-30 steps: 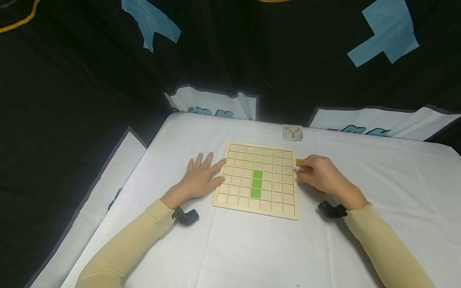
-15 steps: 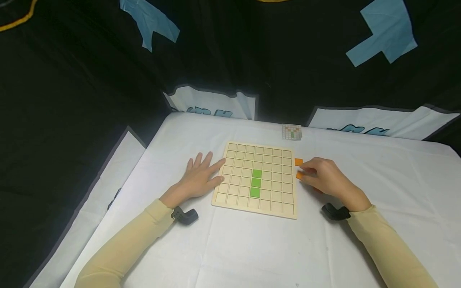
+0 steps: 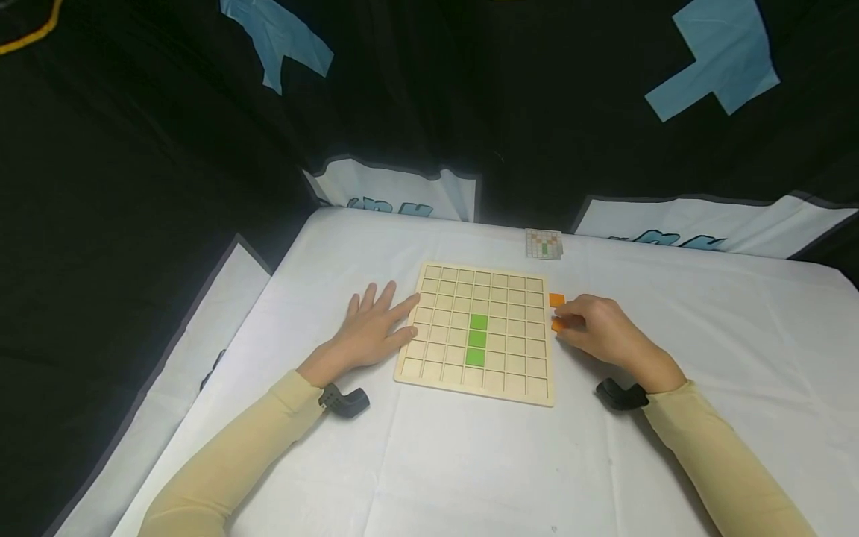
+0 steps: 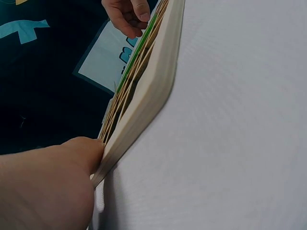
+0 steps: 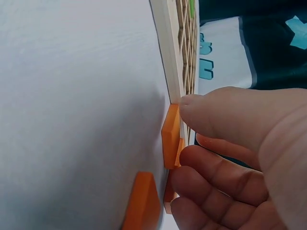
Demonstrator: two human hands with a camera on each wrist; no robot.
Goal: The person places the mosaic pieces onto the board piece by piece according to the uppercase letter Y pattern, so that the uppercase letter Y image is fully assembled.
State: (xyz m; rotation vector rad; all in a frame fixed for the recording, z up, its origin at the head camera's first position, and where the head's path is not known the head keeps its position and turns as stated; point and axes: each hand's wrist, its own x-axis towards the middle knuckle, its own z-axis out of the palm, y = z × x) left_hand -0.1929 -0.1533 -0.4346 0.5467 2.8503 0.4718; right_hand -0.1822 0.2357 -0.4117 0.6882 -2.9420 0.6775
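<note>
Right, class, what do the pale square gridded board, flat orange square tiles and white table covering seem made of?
Pale square gridded wooden board: matt, apparently plywood; faint lines run along its edge.
Flat orange square tiles: smooth, evenly coloured; painted wood or plastic, the look leaves it open.
White cloth table covering: matt fabric, most likely; soft creases run across it.

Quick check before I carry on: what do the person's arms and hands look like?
Long, plain, pale yellow fabric sleeves, with a dark, curved device worn at each wrist. The left hand and right hand are bare, without gloves.
</note>
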